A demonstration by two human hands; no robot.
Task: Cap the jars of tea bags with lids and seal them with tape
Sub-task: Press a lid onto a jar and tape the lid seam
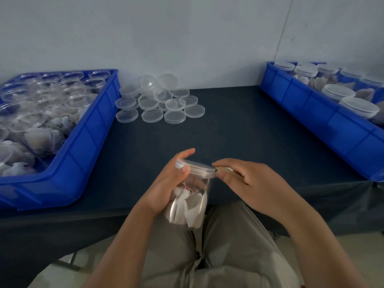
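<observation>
A clear jar of tea bags (190,206) is held over the near table edge, above my lap, with a clear lid (197,167) on top. My left hand (166,183) grips the jar around its upper part, thumb against the lid's rim. My right hand (245,179) holds a tape roll (227,171), mostly hidden under the fingers, and pinches at the lid's right edge. A pile of loose clear lids (160,102) lies at the back of the dark table (249,132).
A blue bin (83,146) on the left holds several open jars of tea bags. A second blue bin (311,109) on the right holds several capped jars. A pale wall stands right behind the table.
</observation>
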